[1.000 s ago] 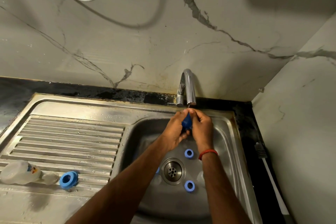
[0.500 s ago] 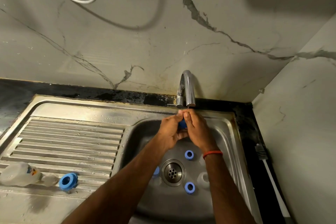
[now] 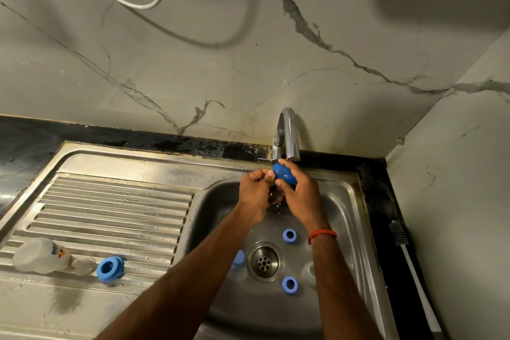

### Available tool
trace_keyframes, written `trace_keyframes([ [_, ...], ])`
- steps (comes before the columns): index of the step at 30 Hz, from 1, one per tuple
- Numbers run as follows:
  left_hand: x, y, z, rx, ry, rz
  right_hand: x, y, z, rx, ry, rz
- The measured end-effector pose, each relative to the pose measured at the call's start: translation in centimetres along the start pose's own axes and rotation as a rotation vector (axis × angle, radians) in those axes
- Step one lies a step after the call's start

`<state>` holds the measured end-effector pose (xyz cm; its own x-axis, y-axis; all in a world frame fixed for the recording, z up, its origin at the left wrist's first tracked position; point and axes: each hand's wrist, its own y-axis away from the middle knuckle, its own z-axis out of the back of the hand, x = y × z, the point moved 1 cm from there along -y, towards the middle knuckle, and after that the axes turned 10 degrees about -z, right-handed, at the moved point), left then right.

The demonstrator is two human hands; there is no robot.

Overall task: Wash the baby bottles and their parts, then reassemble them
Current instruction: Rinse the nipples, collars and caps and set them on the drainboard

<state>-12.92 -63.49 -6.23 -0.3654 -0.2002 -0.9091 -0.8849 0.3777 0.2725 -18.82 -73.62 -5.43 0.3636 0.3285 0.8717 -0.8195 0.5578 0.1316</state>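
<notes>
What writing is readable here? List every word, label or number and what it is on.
Clear bottle on the draining board: a coloured print, too blurred to read.
Blue cap held under the tap: no lettering visible.
No other text in view.

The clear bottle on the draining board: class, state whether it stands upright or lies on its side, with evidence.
Lying on its side: the clear bottle rests lengthwise on the draining board, neck toward the blue ring.
</notes>
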Motion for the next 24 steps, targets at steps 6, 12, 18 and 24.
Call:
trace_keyframes([
  [6,-0.7,0.2,1.3,-0.060,-0.091,-0.047,0.8,0.8,1.0,-0.187,0.072,0.069],
  [12,-1.3,1.4,2.6,0.142,-0.633,-0.364,0.8,1.6,1.6,-0.080,0.295,0.034],
  [18,-1.8,3.5,4.9,0.307,-0.888,-0.494,1.0,3.1,1.9,0.050,0.480,-0.051],
  [24,-3.8,5.7,7.8,0.278,-0.944,-0.595,3.3,4.6,0.5,0.043,0.488,0.031],
])
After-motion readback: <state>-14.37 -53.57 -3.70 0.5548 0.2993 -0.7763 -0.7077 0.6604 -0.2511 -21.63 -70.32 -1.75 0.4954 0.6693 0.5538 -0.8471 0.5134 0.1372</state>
